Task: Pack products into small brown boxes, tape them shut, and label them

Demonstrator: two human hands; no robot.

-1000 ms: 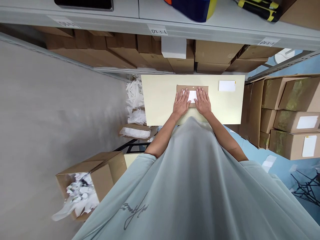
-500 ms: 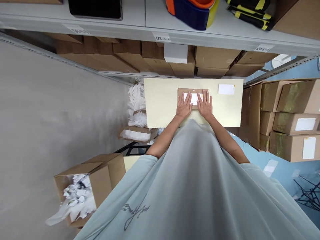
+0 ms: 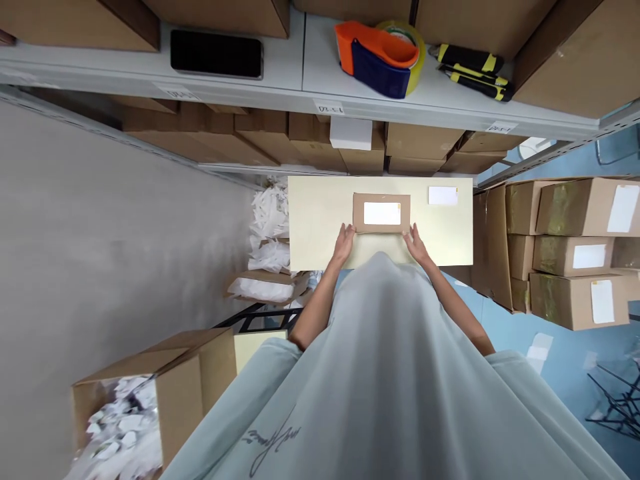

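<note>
A small flat cardboard box (image 3: 358, 213) lies on the pale yellow tabletop (image 3: 315, 223), a white label (image 3: 382, 213) stuck flat on its top. My left hand (image 3: 344, 244) grips its near left corner, with the fingertips against the edge. At the near right corner my right hand (image 3: 415, 245) grips it the same way, thumb turned inward. Fingers beneath the edge are partly hidden. Another white label (image 3: 443, 195) lies apart on the right of the tabletop.
Beyond the table, a grey shelf holds a phone (image 3: 217, 54), a tape dispenser (image 3: 380, 60) and utility knives (image 3: 475, 70). Cardboard boxes (image 3: 573, 257) are stacked at the right. At lower left stands an open carton (image 3: 180, 393) of scrap paper.
Both hands have slid off the label on the box top, back and outward to the box's near corners. The label is now uncovered. The camera view has tilted up slightly.
</note>
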